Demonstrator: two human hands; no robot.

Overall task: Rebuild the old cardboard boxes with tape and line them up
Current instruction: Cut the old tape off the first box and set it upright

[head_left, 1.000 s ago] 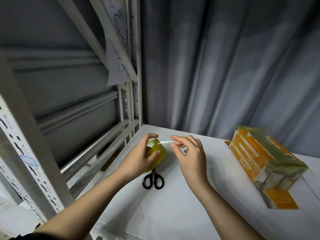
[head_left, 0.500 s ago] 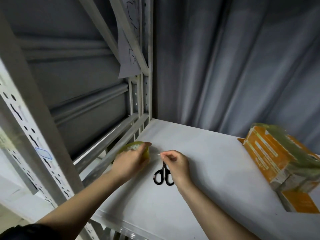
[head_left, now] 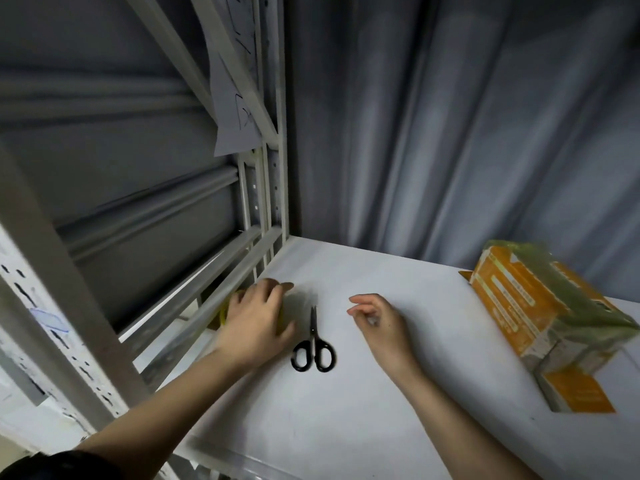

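The fingers (head_left: 273,289) of the left hand (head_left: 258,323) are bending over a yellowish tape roll (head_left: 225,311) and are gripping it from above, at the left edge of the white shelf (head_left: 346,427), just beside the metal rail (head_left: 194,306). Most of the roll is hiding under the palm; only a small yellow part is showing at the left side of the hand. The left forearm is reaching in from the lower left corner.

The fingers (head_left: 360,301) of the right hand (head_left: 377,323) are hanging loosely curled over the shelf and are holding nothing that I can see. The forearm is coming from the lower right.

Black-handled scissors (head_left: 313,344) are lying closed on the shelf between the two hands, with the blades pointing away from the person.

The orange cardboard box (head_left: 530,313) is standing tilted at the right side of the shelf, well apart from both hands. Greenish tape is covering its top and right side, and an orange flap is sticking out at its lower end.
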